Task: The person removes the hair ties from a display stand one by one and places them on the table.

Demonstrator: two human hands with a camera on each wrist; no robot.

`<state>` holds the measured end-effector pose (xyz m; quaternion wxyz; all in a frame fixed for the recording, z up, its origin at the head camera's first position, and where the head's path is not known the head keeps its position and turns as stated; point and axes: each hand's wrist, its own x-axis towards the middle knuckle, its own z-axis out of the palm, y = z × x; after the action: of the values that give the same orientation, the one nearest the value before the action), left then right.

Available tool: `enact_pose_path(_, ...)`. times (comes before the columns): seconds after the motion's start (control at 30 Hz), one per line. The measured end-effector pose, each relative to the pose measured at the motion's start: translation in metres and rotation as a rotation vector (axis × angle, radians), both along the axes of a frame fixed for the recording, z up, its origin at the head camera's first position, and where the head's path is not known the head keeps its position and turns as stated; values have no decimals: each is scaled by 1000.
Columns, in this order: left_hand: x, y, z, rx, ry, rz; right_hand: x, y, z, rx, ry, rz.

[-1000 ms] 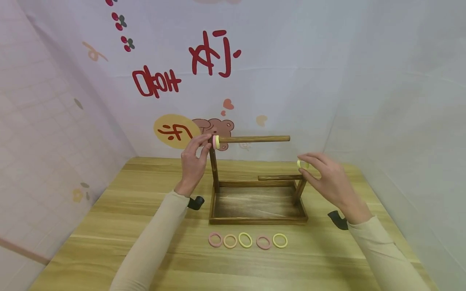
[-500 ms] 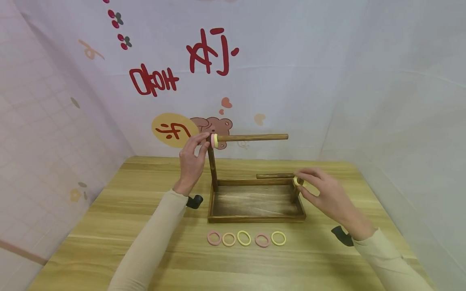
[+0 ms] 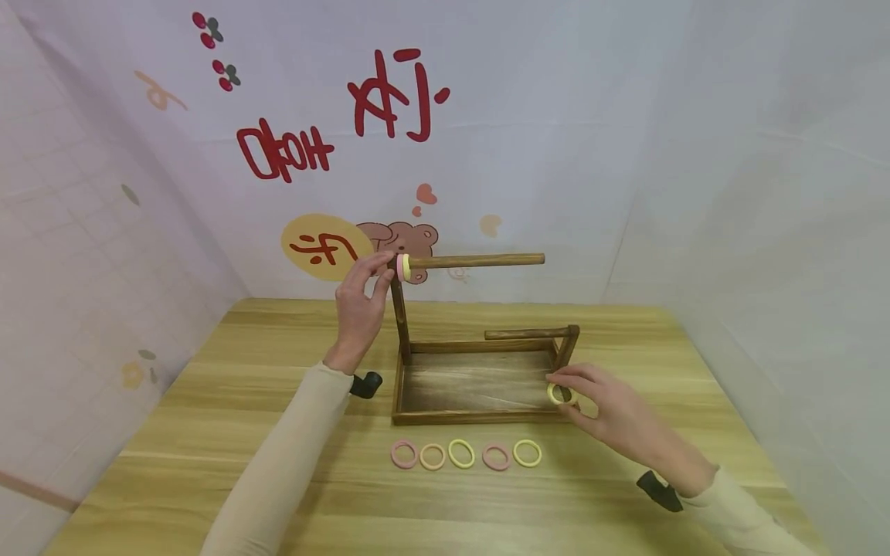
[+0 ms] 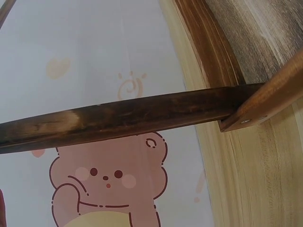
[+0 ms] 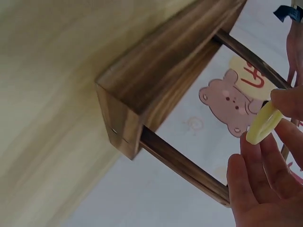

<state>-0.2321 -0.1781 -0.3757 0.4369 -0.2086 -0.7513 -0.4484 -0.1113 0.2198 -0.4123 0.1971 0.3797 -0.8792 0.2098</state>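
Observation:
My right hand (image 3: 615, 409) pinches a yellow ring (image 3: 562, 394) between thumb and fingers, over the front right corner of the wooden rack (image 3: 473, 418). In the right wrist view the ring (image 5: 264, 124) is tilted, gripped at its edge. My left hand (image 3: 359, 309) holds the top of the rack's tall left post (image 3: 400, 313), thumb and fingers around it. Right beside those fingertips, a pink ring (image 3: 399, 267) and a yellow ring (image 3: 407, 267) hang on the upper rod (image 3: 480, 261). The lower rod (image 3: 524, 334) bears no ring. Only a sliver of the left hand shows in the left wrist view.
Several pink, orange and yellow rings lie in a row on the table (image 3: 334, 494) before the rack, among them a pink ring (image 3: 404, 466) at the left end. Behind stands a white printed cloth (image 3: 542, 177) with a bear.
My right hand has brought the yellow ring down and toward me, from above the lower rod's post to the tray's front right corner. The left hand stays at the tall post.

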Motion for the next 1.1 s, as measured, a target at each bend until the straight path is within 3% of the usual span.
enact_pose_path(0.57, 0, 1, 0, 2, -1, 0, 18, 4, -26, 34, -72, 7)
enact_pose_path(1.1, 1, 1, 0, 11, -11, -11, 20, 5, -39, 17, -86, 50)
